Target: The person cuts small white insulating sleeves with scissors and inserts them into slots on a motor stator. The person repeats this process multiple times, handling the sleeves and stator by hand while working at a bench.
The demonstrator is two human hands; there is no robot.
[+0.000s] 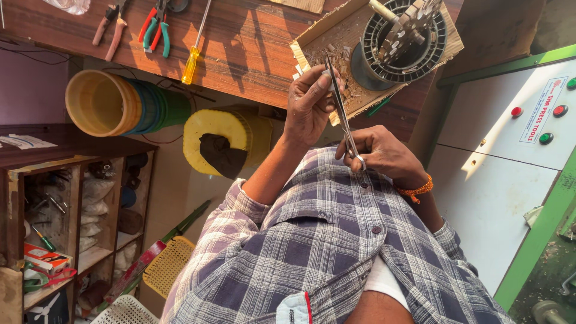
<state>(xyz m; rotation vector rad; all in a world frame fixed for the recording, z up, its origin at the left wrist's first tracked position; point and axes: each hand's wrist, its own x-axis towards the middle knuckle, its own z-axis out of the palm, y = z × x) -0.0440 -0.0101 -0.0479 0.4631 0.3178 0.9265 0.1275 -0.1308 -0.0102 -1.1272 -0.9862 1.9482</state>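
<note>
A head-worn camera looks down a person's chest, so the scene reads upside down, with the wooden bench at the top. Nearest the camera is a grey and purple checked shirt [324, 252]. Just beyond it, the right hand [384, 153], with an orange bead bracelet [415, 191] at the wrist, is curled closed around the lower end of a long thin metal tool [343, 114] that looks like slim scissors or tweezers; its exact kind cannot be told. The left hand [309, 105] is raised further out, thumb and fingers pinched on the upper part of the same tool, whose dark tip points toward the bench. Behind the hands, a cardboard tray [312, 42] lies on the wooden workbench [240, 48], scattered with small chips and offcuts. In the tray rests a round black motor stator [405, 42] with a ring of slots. Further left on the bench lie a yellow-handled screwdriver [193, 57], red and teal pliers [155, 27] and another pair of pliers [111, 27]. Below the bench are a yellow spool [225, 138] and a stack of plastic tubs [120, 105] lying on its side. At the right stands a white control panel [510, 132] with red and green buttons.
</note>
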